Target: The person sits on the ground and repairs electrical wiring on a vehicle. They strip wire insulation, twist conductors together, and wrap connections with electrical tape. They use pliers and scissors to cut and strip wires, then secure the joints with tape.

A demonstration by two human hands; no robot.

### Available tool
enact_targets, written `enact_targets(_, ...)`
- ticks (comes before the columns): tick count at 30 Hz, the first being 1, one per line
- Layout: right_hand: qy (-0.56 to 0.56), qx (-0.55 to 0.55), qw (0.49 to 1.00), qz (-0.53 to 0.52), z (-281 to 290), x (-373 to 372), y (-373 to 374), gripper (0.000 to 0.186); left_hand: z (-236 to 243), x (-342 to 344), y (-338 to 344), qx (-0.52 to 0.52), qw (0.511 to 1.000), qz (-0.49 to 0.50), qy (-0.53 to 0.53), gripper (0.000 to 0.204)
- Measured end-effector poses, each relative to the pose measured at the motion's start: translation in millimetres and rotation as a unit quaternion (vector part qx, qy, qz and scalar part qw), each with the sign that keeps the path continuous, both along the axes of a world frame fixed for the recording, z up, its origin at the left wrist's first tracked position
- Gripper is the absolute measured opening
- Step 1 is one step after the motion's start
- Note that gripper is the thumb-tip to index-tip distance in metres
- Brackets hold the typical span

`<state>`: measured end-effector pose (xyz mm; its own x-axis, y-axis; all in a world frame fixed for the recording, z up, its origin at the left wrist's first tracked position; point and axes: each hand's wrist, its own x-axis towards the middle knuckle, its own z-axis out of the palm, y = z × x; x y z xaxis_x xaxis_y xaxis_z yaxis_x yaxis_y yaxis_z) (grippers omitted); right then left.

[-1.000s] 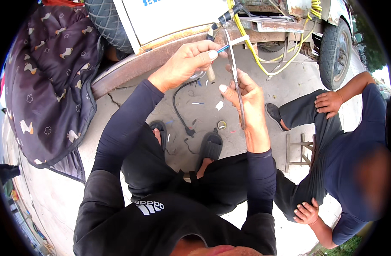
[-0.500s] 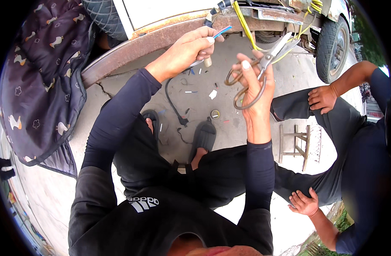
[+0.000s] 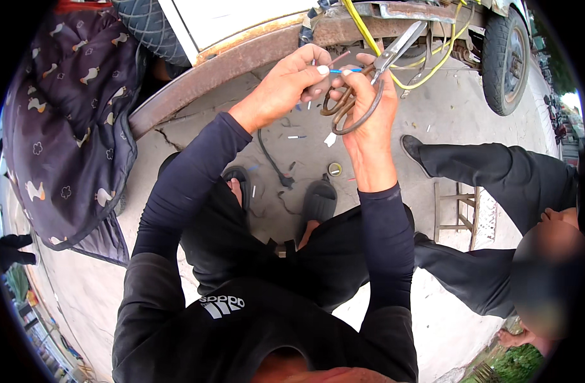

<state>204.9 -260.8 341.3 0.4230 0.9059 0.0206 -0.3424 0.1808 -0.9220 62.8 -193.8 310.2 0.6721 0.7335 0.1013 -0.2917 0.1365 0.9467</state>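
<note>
My left hand (image 3: 291,78) is closed in a pinch on thin electrical wires below the vehicle's rail. From its fingertips a blue wire (image 3: 345,70) runs to the right, and a reddish-brown wire (image 3: 339,59) points up and away from it. A pair of scissors (image 3: 384,62) with brown loop handles hangs in my right hand (image 3: 371,115), blades pointing up and to the right. The same hand's thumb and fingertips meet the free end of the blue wire. The rest of the wires is hidden behind my left fingers.
A rusty rail (image 3: 184,96) crosses ahead, with yellow cables (image 3: 426,80) and a tire (image 3: 506,60) to its right. A duck-print cover (image 3: 63,140) drapes at left. On the floor lie a black cable (image 3: 271,161) and a tape roll (image 3: 334,169). A person (image 3: 496,182) sits beside a stool (image 3: 458,217).
My right hand has moved left with the scissors, and its fingers now touch the blue wire. The blue and reddish-brown wires have spread apart. The person at right has leaned over.
</note>
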Motion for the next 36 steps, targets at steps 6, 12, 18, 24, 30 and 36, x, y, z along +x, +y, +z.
enact_targets(6,0.069,-0.092,0.992,0.052,-28.9,19.4,-2.6,0.035,-4.1,13.3,6.5,-0.016,0.999,-0.045,-0.004,0.020)
enact_targets(12,-0.305,-0.086,0.948,0.019,-48.8,38.3,-14.3,0.035,-3.0,10.6,15.0,0.069,0.996,-0.010,0.055,0.029)
enact_targets(18,-0.554,-0.114,0.824,-0.014,-50.7,33.8,-43.7,0.039,-12.4,3.5,14.6,0.097,0.991,0.034,0.091,0.032)
enact_targets(24,-0.699,-0.071,0.709,-0.057,-56.2,42.8,-54.6,0.042,-13.9,14.2,2.8,0.153,0.975,0.050,0.152,0.025)
enact_targets(30,-0.727,-0.069,0.678,-0.081,-50.2,46.1,-52.0,0.044,-16.2,26.4,-4.8,0.179,0.962,0.052,0.199,0.023)
enact_targets(36,-0.707,-0.097,0.698,-0.059,-45.5,47.4,-49.6,0.035,-12.0,30.5,-3.4,0.190,0.963,0.068,0.181,0.020)
